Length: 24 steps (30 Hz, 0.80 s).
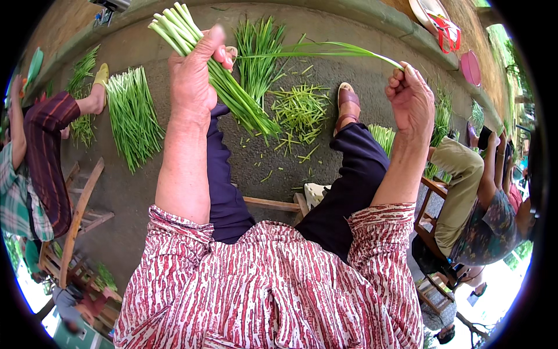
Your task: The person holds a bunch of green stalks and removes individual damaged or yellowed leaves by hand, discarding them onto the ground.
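My left hand point(196, 65) is closed around a bundle of green stalks point(226, 80), its pale cut ends pointing up and left. At the right, my right hand point(409, 91) pinches the pale end of a few long green leaves point(340, 47). These leaves stretch left to the fingers of my left hand. On the ground between the hands lie a pile of long green stalks point(258, 59) and a heap of short yellow-green trimmings point(301, 107). Left of my left forearm lies a neat bundle of stalks point(133, 113).
Seated people are at the left and right, near a wooden chair point(83, 209). My sandalled foot point(348, 102) stands beside the trimmings. Another bundle point(383, 137) lies behind my right forearm. A concrete curb point(348, 15) crosses the far side, with a pink basin point(471, 68) beyond.
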Available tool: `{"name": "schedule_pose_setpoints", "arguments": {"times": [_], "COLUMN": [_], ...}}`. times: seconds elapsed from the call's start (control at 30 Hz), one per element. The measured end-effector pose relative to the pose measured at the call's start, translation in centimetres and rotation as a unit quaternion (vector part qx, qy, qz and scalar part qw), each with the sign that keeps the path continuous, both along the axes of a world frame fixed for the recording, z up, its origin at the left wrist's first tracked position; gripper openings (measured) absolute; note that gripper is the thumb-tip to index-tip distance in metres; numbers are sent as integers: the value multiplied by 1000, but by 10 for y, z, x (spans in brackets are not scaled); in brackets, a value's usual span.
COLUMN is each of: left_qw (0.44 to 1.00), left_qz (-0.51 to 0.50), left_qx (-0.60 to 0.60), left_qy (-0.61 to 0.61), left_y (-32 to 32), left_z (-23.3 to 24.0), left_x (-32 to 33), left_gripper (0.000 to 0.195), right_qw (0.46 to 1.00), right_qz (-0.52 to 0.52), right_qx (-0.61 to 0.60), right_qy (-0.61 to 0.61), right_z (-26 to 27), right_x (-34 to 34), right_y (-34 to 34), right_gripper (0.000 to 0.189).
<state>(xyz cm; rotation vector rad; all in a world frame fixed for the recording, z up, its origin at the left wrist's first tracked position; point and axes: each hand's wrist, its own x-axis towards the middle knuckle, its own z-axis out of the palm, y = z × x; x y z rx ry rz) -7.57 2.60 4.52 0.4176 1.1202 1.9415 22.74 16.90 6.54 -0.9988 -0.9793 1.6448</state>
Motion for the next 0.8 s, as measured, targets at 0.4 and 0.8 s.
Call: {"name": "schedule_pose_setpoints", "arguments": {"times": [0.4, 0.8], "left_qw": [990, 926], "left_qz": [-63, -313], "left_qx": [-42, -83], "left_qy": [120, 196], "left_y": [1, 6], "left_z": [2, -1], "left_x": [12, 53], "left_gripper": [14, 20], "right_qw": [998, 945], "right_qz": [31, 220], "right_qx": [53, 169], "right_qy": [-32, -172], "right_z": [4, 11], "right_x": [-4, -53], "right_y": [-2, -30], "right_gripper": [19, 21]}}
